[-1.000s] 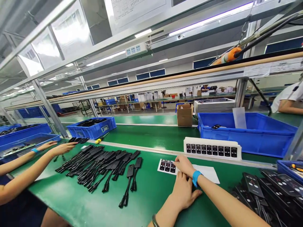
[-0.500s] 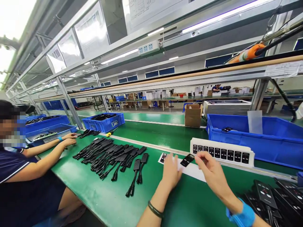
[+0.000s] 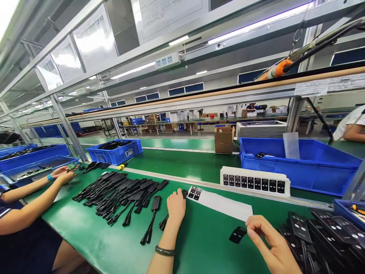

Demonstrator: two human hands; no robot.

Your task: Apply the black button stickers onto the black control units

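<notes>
My right hand point(image 3: 270, 243): fingers clamped on bowed label point(image 3: 237, 235) by edge, over counter point(image 3: 205, 247). Left hand point(image 3: 176, 207) over black unit point(image 3: 184, 193); grip hidden, cannot tell. Beyond: backing strip point(image 3: 228, 207). I advise edge contact only, no creasing, unit steady.

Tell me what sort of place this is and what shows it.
Most likely a factory assembly line: a long, smooth green workbench holds a heap of flat black rectangular devices with short cables, and open blue plastic bins stand nearby.
</notes>
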